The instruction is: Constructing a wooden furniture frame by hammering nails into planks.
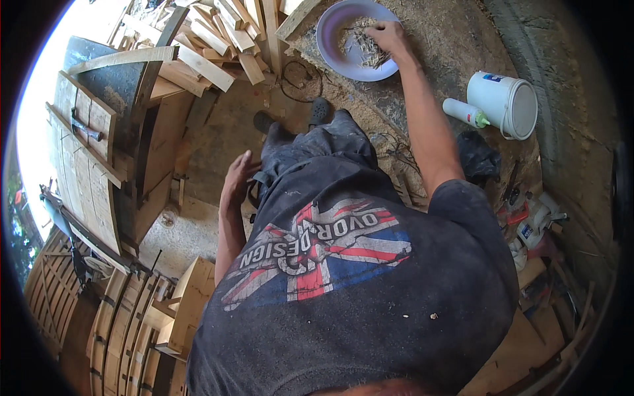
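1. Right hand (389,39): reached out into the basin (323,43), down at the shavings (373,58). Thumb side shows; fingertips partly hidden, so can't tell if you're pinching any.
2. Left hand (238,177): low by your left hip, well apart from the right one. Fingers loosely spread and a bit bent, nothing seen in it. Can't tell if it touches your clothes.
3. Basin: pale purple, round, wide. Sits at the far end of the worktop (449,46), by its left edge. Wood strip (297,20) just beside it there.
4. Shavings: in the basin, mostly heaped under your right hand, on the side nearer your arm. More crumbs scattered over the worktop.
5. Bucket (485,96): white, upright, toward the worktop's right edge, well apart from the basin.
6. Bottle (460,112): white, green nozzle, just left of the bucket. Contact unclear.
7. Dark bundle (479,155): nearer you than the bottle, toward the worktop's near end. Bag or cloth, can't tell.
8. Offcuts (218,43): pale wood, piled beyond the worktop's left edge.
9. Hammer (87,129): on the boards (86,175) at your left.
10. Your shirt (370,310): dark, dusty, red-white-blue print.
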The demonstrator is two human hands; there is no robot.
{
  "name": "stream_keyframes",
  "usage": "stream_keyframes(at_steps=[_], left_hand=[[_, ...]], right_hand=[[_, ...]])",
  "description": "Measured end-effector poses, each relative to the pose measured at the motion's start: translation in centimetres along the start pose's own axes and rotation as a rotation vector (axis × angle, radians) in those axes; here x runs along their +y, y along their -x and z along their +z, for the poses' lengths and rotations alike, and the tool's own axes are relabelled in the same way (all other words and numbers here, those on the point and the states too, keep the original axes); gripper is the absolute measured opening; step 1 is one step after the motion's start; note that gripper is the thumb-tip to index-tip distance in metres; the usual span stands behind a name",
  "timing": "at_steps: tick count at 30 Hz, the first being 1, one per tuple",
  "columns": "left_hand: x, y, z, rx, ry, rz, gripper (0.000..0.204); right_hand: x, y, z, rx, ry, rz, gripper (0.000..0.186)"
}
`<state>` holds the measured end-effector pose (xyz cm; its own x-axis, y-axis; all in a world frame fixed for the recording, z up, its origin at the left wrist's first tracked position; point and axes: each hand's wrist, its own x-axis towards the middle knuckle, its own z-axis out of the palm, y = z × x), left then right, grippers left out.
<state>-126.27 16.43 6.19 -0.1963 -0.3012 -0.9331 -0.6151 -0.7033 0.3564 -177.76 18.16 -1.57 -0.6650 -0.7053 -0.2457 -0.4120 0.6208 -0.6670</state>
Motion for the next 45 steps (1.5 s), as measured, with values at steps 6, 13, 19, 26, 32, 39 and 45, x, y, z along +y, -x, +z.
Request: stream_keyframes(at_steps=[6, 13, 19, 26, 32, 39, 45], left_hand=[[2.0, -1.4, 0.2, 0.027, 0.133, 0.193, 0.065], [1.5, -1.8, 0.2, 0.04, 0.091, 0.198, 0.059], [1.4, -2.1, -0.3, 0.079, 0.102, 0.221, 0.059], [1.5, -2.6, -0.7, 0.115, 0.131, 0.262, 0.059], [1.0, -2.6, -0.6, 0.11, 0.148, 0.252, 0.058], [1.4, -2.9, -0.3, 0.11, 0.119, 0.243, 0.058], [2.1, -3.1, -0.7, 0.112, 0.112, 0.285, 0.059]], right_hand=[[1.1, -0.5, -3.0, -0.152, -0.452, 0.179, 0.029], [-2.3, 3.5, -2.9, 0.039, 0.434, -0.04, 0.022], [-1.8, 2.7, -0.1, 0.122, 0.365, -0.375, 0.022], [-3.0, 1.8, -1.0, -0.056, 0.111, 0.004, 0.023], [1.5, -0.9, -2.3, -0.064, -0.23, 0.095, 0.025], [-1.3, 2.9, -3.2, -0.024, 0.384, -0.022, 0.024], [-1.6, 5.5, -0.6, 0.061, 0.35, -0.175, 0.024]])
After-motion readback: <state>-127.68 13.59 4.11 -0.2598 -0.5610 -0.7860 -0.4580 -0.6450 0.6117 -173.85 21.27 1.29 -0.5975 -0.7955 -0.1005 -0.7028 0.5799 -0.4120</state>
